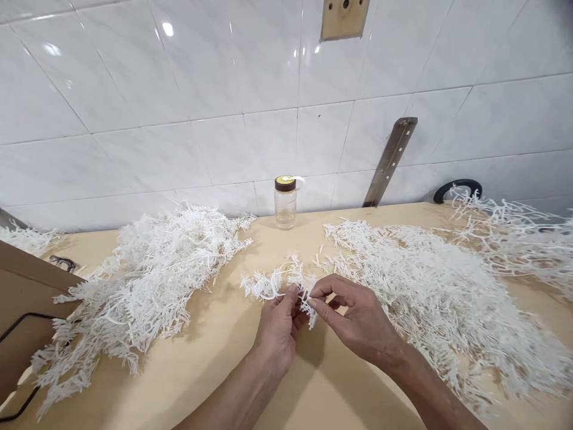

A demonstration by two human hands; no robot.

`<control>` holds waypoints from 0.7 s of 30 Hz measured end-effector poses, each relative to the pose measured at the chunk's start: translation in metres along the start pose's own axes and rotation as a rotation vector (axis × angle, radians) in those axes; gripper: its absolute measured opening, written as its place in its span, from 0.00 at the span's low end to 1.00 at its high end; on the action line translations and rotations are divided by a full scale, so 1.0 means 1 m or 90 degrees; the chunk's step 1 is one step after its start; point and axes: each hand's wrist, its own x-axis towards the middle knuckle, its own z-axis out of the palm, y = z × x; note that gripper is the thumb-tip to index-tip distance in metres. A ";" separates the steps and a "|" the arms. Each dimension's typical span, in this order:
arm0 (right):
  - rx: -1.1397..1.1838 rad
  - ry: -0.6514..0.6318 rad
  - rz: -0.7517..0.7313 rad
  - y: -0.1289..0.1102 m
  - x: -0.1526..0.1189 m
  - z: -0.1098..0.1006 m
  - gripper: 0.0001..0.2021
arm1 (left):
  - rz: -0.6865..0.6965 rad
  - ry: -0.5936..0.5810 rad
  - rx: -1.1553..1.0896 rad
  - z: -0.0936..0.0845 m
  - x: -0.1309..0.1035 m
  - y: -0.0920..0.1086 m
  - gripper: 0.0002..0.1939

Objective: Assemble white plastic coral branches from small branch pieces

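Note:
Over the middle of the table, my left hand (280, 325) is closed around a white branching plastic sprig (268, 283), whose twigs spread above and to the left of the fingers. My right hand (353, 313) comes in from the right with thumb and forefinger pinched at the sprig's right-hand twigs. The exact spot between those fingertips is too small to make out. To the left lies a big heap of similar white sprigs (156, 280). A second, flatter heap of finer white pieces (439, 286) spreads out right of my right hand.
A clear bottle with a dark and yellow lid (285, 203) stands near the tiled wall. Bare white branching stems (514, 239) lie at the far right beside a black curved object (456, 188). A metal strip (390, 161) leans on the wall. A cardboard box (31, 310) stands at left.

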 end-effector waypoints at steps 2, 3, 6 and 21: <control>-0.024 -0.002 -0.030 -0.001 -0.002 0.005 0.05 | 0.014 0.022 0.004 0.001 0.004 0.002 0.17; -0.031 -0.001 -0.032 0.000 -0.003 0.008 0.05 | 0.021 0.025 0.007 0.002 0.005 0.002 0.17; -0.012 -0.014 0.013 0.001 -0.005 0.017 0.05 | 0.045 0.011 0.029 0.002 0.008 0.002 0.20; 0.071 -0.010 0.262 0.022 0.009 -0.007 0.19 | 0.171 -0.046 0.233 -0.004 0.001 0.008 0.15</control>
